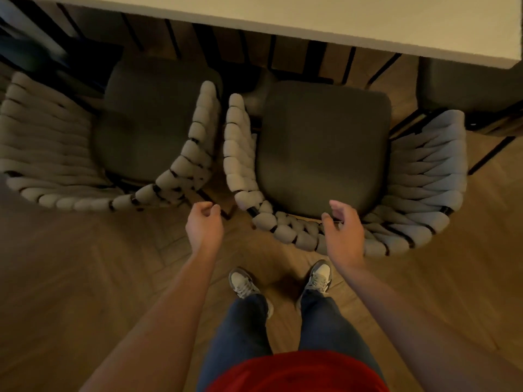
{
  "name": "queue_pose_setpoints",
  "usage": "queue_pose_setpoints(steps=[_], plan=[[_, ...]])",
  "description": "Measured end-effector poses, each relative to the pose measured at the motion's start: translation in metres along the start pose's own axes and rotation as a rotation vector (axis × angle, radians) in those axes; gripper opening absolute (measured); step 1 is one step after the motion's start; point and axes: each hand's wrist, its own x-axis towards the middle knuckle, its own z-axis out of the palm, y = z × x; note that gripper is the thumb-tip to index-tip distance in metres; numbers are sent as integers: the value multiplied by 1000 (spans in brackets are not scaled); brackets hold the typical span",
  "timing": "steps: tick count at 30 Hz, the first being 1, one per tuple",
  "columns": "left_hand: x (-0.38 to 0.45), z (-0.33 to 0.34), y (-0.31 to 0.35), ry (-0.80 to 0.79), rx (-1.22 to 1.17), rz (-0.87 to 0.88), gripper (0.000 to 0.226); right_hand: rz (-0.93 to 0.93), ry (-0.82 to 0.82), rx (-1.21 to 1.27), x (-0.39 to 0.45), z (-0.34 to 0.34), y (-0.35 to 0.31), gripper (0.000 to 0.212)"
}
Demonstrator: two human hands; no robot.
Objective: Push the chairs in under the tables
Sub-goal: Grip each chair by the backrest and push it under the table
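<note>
Two chairs with woven pale rope backs and dark seat cushions stand side by side before a pale table (311, 21). The left chair (147, 131) has the front of its seat close to the table edge. The right chair (325, 154) stands directly in front of me, its seat fully outside the table. My left hand (204, 224) hovers over the floor between the two chair backs, fingers loosely curled, holding nothing. My right hand (343, 230) is above the right chair's rope backrest, fingers relaxed; contact with the rope is unclear.
Wooden herringbone floor (85, 278) lies behind the chairs. Another dark chair seat (467, 83) sits under the table at the far right. Black chair and table legs crowd the space under the table. My feet stand just behind the right chair.
</note>
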Motion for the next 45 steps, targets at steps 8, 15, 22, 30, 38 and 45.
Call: queue_pose_setpoints(steps=[8,15,22,30,38,45], plan=[[36,-140,-62,53,-113,-70,14,-124,-304,-55,-52,136,-81,28],[84,-254,-91,101,-204,-132,13,-326,-474,-151,-88,244,-166,23],[162,-328,-95,144,-243,-140,14,-338,-600,-126,-89,337,-235,21],[268,-409,-89,99,-231,-180,15,-294,-663,-96,-79,467,-318,21],[359,-490,-92,137,-227,-215,12,-291,-693,-86,-83,575,-408,18],[467,-583,-120,108,-214,-175,15,-233,-604,-84,-109,686,-476,23]])
